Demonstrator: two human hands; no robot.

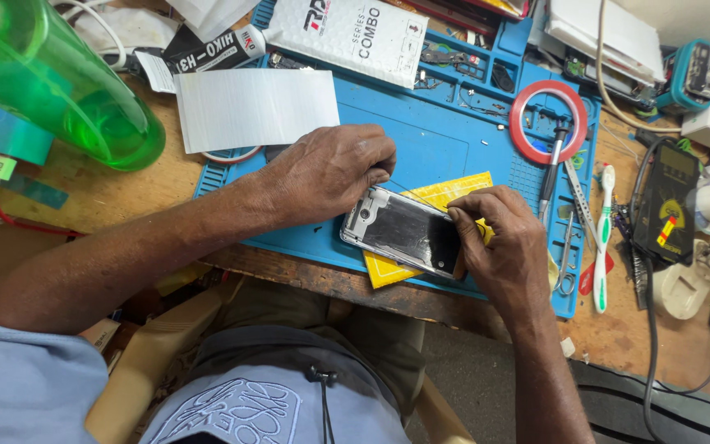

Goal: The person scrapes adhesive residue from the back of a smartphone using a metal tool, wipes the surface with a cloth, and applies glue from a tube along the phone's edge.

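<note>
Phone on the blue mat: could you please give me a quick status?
Left hand steadies phone top edge. Right hand presses lower end. Phone lies on yellow card. Nothing in the way.

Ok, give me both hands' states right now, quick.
Left hand: fingers curled shut, pressing down on the top edge of the opened phone.
Right hand: closed on the phone's right end, thumb on its back.

- We count two hands: left hand [330, 168], right hand [499, 242].
- We see one phone [400, 230].
- One yellow card [441, 197].
- One blue mat [421, 131].
- One red tape ring [549, 122].
- One green bottle [51, 82].
- One toothbrush [603, 238].
</note>
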